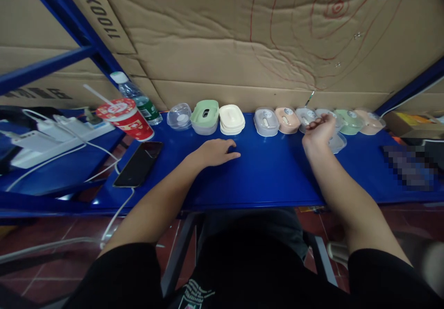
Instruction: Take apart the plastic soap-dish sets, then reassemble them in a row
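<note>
My left hand [218, 152] rests on the blue table with thumb and forefinger apart and nothing between them. Just beyond it are a stack of cream lids [232, 118] and a green lidded container [205, 117]. A clear round bowl [179, 116] sits left of these. Curled fingers show on my right hand [322, 131], raised among a row of small containers; whatever it grips is hidden. Beside its wrist lies a clear plastic piece [338, 142]. The row includes a clear box [266, 122], a peach box [287, 120], a green box [348, 122] and another peach box [371, 122].
A red paper cup [130, 121] with a straw and a water bottle [144, 103] stand at the left. A phone [138, 164] lies nearby, beside a power strip [62, 142] with cables. Cardboard [194, 36] walls the back. A cardboard box [416, 123] sits far right.
</note>
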### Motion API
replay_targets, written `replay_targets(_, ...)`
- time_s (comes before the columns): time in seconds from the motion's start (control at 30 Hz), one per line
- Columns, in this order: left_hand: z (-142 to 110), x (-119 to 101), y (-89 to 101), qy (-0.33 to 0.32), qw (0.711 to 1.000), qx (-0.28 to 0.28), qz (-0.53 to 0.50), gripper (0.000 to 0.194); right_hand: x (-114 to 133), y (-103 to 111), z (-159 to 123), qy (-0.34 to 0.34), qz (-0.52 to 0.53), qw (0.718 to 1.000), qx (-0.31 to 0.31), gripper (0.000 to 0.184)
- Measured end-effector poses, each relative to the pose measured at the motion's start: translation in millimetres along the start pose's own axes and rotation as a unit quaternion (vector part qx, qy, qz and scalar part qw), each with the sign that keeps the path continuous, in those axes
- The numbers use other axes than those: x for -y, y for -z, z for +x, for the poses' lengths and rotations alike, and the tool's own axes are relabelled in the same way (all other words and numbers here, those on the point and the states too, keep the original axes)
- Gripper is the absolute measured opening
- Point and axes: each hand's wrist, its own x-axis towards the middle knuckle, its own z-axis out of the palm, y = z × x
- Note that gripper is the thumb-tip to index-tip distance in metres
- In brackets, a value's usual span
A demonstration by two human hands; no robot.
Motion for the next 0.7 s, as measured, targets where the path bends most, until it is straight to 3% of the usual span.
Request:
replay_targets(0.1,2.5,1.7,-1.6,0.005,1.0,-0.017,-0.001,0.056,9.8,3.2,10.2,0.028,-0.024,0.998,-0.057,0.022)
replay_targets(0.23,9.3,5.7,-5.3,0.029,0.997,-0.07,-0.031,0.057,16.0,6.9,24.6,0.045,-0.051,0.994,-0.083,0.03)
replay_targets(0.33,15.6,10.0,-8.4,0.04,0.991,-0.114,-0.063,0.07,19.0,12.6,40.0,0.059,-0.065,0.991,-0.104,0.036)
replay_targets(0.47,24.2,16.8,-11.0,0.062,0.989,-0.115,-0.073,0.085,19.1,24.2,62.7,0.093,-0.065,0.984,-0.137,0.04)
replay_targets(0.6,30.0,22.1,-11.4,0.073,0.988,-0.11,-0.08,0.079,14.9,29.4,75.2,0.135,-0.067,0.978,-0.147,0.044)
replay_targets(0.7,31.3,24.8,-11.3,0.073,0.985,-0.129,-0.09,0.065,11.2,25.4,66.5,0.176,-0.098,0.971,-0.126,0.043)
